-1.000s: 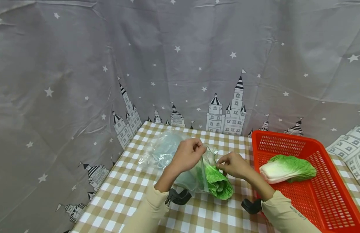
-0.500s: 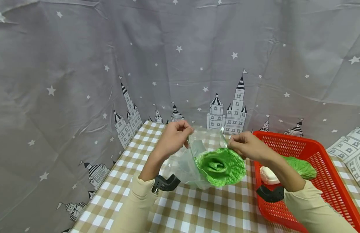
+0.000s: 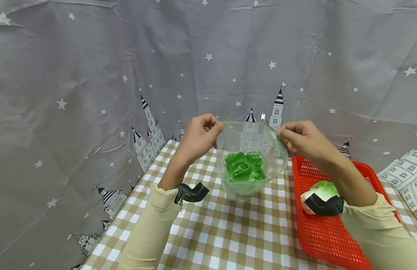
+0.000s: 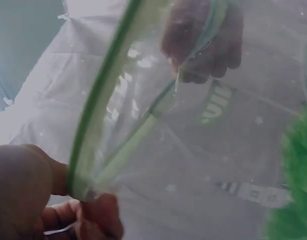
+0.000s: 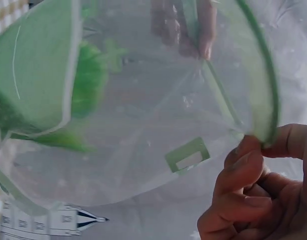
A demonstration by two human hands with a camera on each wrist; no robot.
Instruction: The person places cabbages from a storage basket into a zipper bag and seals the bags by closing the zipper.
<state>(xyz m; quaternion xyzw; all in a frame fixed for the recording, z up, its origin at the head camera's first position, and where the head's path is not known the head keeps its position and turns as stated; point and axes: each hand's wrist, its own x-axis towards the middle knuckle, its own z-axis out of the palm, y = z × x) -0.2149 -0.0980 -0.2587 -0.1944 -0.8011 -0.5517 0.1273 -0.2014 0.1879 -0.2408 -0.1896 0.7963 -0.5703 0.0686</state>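
A clear zip bag with a pale green edge [image 3: 243, 190] hangs above the table, its mouth spread wide. Inside it sits a Chinese cabbage [image 3: 241, 167], leafy end up. My left hand [image 3: 199, 138] pinches the left side of the bag's rim between thumb and fingers. On the opposite side, my right hand [image 3: 304, 141] pinches the rim in the same way. In the right wrist view, its fingertips [image 5: 248, 145] grip the green edging. A small white zip slider [image 3: 263, 117] shows at the back of the mouth.
A red slotted plastic basket [image 3: 300, 225] stands at the right, holding a second Chinese cabbage [image 3: 324, 190], partly hidden behind my right forearm. A brown-and-white checked cloth [image 3: 208, 232] covers the table. A grey curtain with stars and castles [image 3: 181, 67] hangs behind.
Both hands have risen and moved apart, lifting the bag and stretching its mouth. The cabbage, earlier lying partly outside, has tipped upright and slid down into the bag.
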